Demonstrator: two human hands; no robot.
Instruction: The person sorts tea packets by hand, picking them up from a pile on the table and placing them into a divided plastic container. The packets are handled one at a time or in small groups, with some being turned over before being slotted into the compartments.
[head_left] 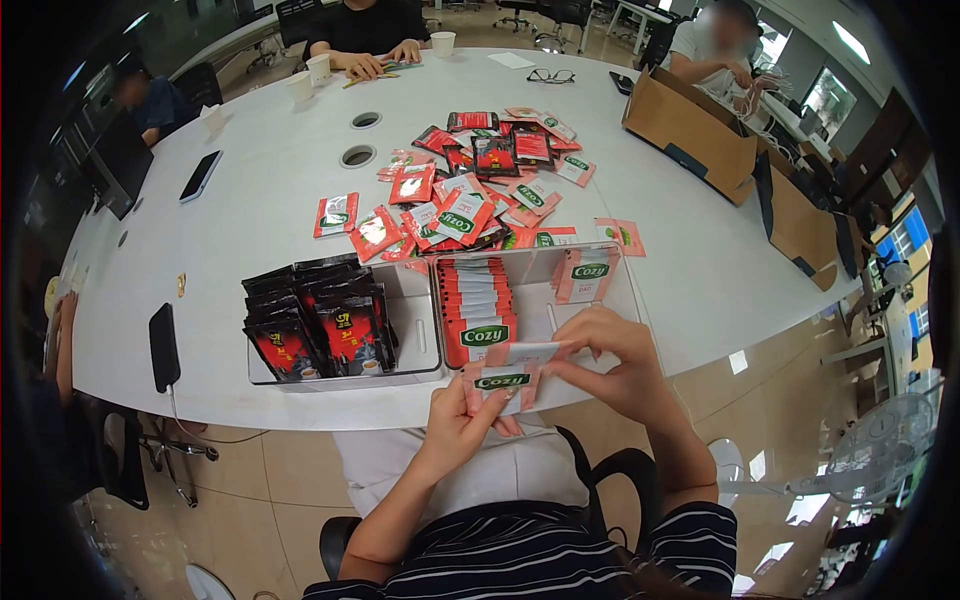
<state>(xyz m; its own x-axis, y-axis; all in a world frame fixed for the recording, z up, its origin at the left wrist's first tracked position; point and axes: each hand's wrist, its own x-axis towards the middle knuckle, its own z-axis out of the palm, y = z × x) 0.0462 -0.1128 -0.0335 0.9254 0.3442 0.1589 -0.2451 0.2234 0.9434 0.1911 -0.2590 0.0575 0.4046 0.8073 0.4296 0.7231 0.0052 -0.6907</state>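
My left hand (pixel 462 422) holds a pink Cozy sachet (pixel 503 380) in front of the bins, its thumb across the sachet's lower part. The fingers of my right hand (pixel 600 362) pinch something pale at the sachet's upper right. Just beyond, a clear bin (pixel 622 290) holds a row of Cozy sachets (pixel 477 310) on its left side and a few more (pixel 584 276) at its right. To the left, another clear bin (pixel 415 372) contains upright black and red coffee sachets (pixel 330 320). Behind the bins lies a loose pile of red, pink and black sachets (pixel 480 185).
Two phones (pixel 164 347) (pixel 201 176) lie on the left of the white table (pixel 270 190). Cardboard boxes (pixel 690 130) stand at the right. Paper cups (pixel 443 43), glasses (pixel 551 76) and a person's hands (pixel 385 62) are at the far side.
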